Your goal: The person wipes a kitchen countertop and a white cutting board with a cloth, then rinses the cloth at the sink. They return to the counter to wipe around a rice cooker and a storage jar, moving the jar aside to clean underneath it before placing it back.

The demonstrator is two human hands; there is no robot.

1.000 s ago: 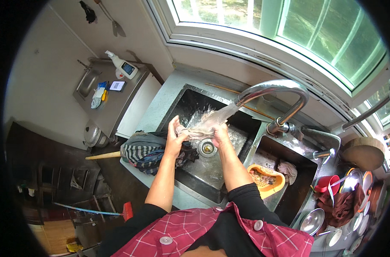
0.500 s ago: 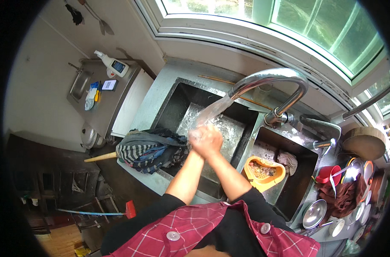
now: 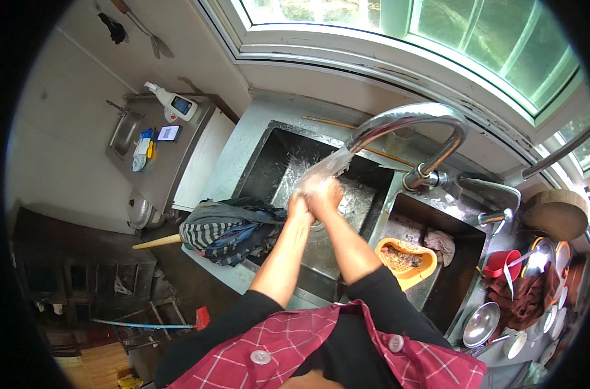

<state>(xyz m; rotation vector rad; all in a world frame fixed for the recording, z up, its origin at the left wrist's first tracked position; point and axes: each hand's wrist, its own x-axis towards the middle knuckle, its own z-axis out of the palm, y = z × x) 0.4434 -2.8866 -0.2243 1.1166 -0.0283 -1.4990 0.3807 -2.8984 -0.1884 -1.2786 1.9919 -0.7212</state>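
Note:
Over the large dark sink basin [image 3: 259,172], my left hand [image 3: 299,209] and my right hand [image 3: 325,196] are pressed against each other. A stream of water [image 3: 330,165] from the curved chrome faucet [image 3: 408,113] pours onto them. Water and blur cover the fingers, so how far they are curled and whether anything lies between them stays hidden. Close beside my left wrist, a mop head [image 3: 233,230] of dark and striped cloth hangs over the basin's left rim, its wooden handle [image 3: 157,242] sticking out to the left.
The smaller basin [image 3: 447,292] on the right holds an orange strainer [image 3: 415,275] with food scraps and a crumpled cloth [image 3: 439,245]. Right of it are a red cup [image 3: 500,262], a metal bowl [image 3: 481,324] and a brown cloth [image 3: 525,298]. A wooden stick [image 3: 385,155] lies behind the faucet.
My hands have shifted from a tight clasp to lying more side by side, with the right hand a little further up into the stream. The mop has stayed in place.

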